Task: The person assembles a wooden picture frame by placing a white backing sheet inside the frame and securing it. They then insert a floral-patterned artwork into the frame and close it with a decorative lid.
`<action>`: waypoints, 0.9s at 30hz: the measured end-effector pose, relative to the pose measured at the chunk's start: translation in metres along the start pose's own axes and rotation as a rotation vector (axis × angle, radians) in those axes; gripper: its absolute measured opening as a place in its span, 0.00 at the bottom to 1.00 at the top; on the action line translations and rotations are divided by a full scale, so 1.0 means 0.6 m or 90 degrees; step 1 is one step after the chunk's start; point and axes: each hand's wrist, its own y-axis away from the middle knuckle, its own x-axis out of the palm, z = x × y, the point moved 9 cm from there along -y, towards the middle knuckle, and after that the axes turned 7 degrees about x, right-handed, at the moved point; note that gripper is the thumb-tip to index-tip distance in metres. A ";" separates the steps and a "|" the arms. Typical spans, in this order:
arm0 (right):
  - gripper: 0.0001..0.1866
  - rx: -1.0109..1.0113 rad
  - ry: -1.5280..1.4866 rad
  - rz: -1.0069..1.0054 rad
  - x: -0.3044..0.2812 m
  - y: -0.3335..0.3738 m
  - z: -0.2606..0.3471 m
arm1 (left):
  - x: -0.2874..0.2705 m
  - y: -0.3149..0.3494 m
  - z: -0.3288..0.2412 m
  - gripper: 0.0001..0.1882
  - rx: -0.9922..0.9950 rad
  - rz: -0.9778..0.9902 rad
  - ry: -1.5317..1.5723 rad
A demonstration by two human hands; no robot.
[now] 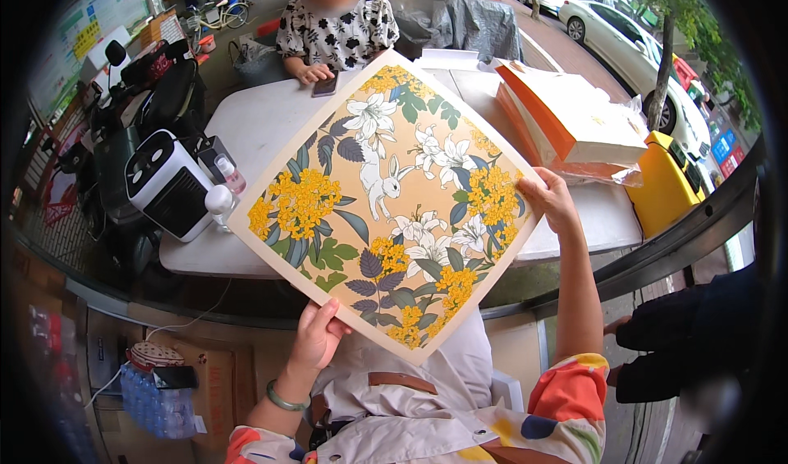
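Note:
A square art print (386,205) fills the middle of the view, tilted so that it stands on one corner. It shows a white rabbit, white lilies, yellow blossoms and dark leaves on a peach ground with a cream border. My left hand (318,333) pinches its lower left edge, thumb on the front. At its right corner my right hand (548,200) grips the border, thumb in front and the other fingers partly behind. The print is held above my lap and hides part of the white table (238,128).
On the table's left stand a white-and-black appliance (171,183) and small bottles (230,175). Orange-and-white flat boxes (566,119) lie at the right, near a yellow container (669,185). Across the table a person's hand (313,73) rests beside a phone (325,85). Water bottles (156,402) sit low left.

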 end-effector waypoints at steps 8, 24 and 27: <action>0.26 0.061 0.050 0.073 0.097 -0.040 -0.051 | -0.064 0.035 0.041 0.16 -0.031 -0.114 0.052; 0.40 0.067 0.111 0.182 0.158 -0.096 -0.019 | -0.061 0.058 0.071 0.12 -0.053 -0.191 0.171; 0.41 0.074 0.164 0.179 0.158 -0.096 -0.018 | -0.063 0.057 0.071 0.12 -0.072 -0.223 0.156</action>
